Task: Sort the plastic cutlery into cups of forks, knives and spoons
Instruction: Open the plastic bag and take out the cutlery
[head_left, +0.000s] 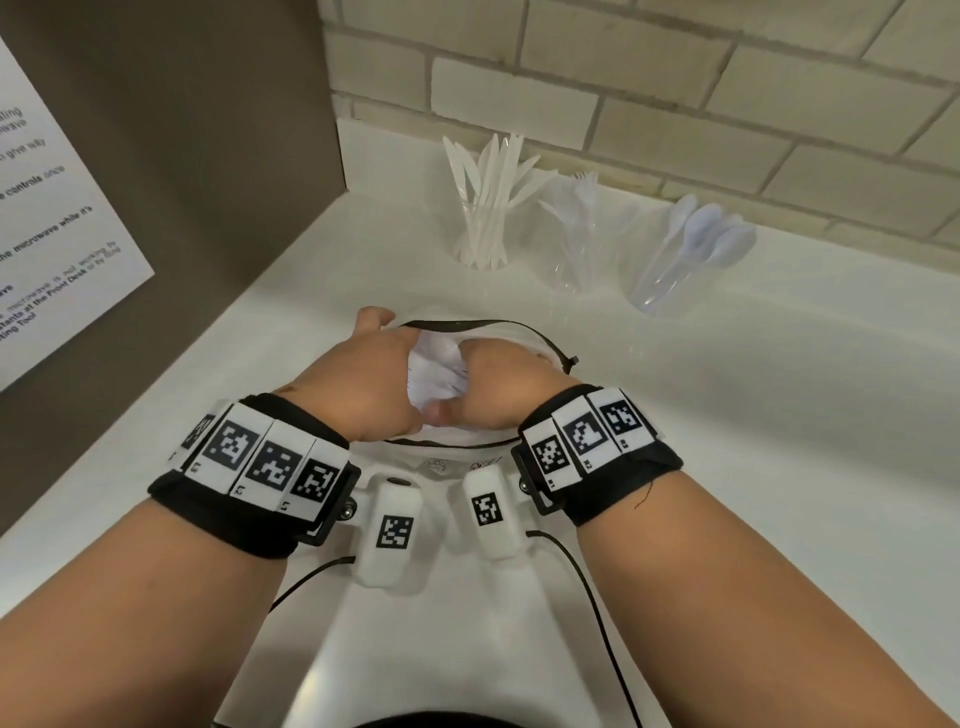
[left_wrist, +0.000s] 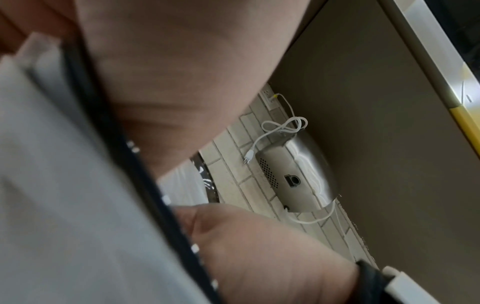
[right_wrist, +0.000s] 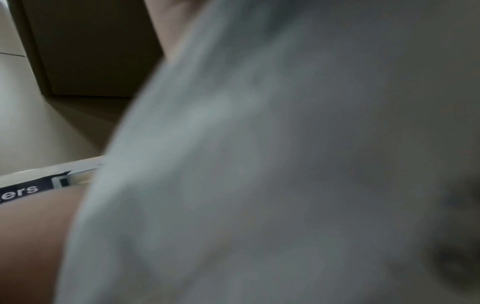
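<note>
A white drawstring bag (head_left: 452, 467) lies on the counter in front of me, with its mouth open and white plastic cutlery (head_left: 436, 371) inside. My left hand (head_left: 374, 374) grips the mouth's left rim, fingers curled over its edge. My right hand (head_left: 498, 384) grips the right side, knuckles bent into the opening, thumb on the near rim and fingertips hidden. Behind stand three clear cups: knives (head_left: 485, 234), forks (head_left: 584, 244) and spoons (head_left: 670, 270). The left wrist view shows my left hand (left_wrist: 182, 82) on the bag (left_wrist: 64, 205). Blurred bag cloth (right_wrist: 285, 164) fills the right wrist view.
A brown cabinet side with a paper notice (head_left: 52, 234) walls off the left. A tiled wall (head_left: 675, 104) runs behind the cups. The white counter (head_left: 779, 415) stretches to the right. The left wrist view shows a metal appliance (left_wrist: 293, 179) with a loose white cord.
</note>
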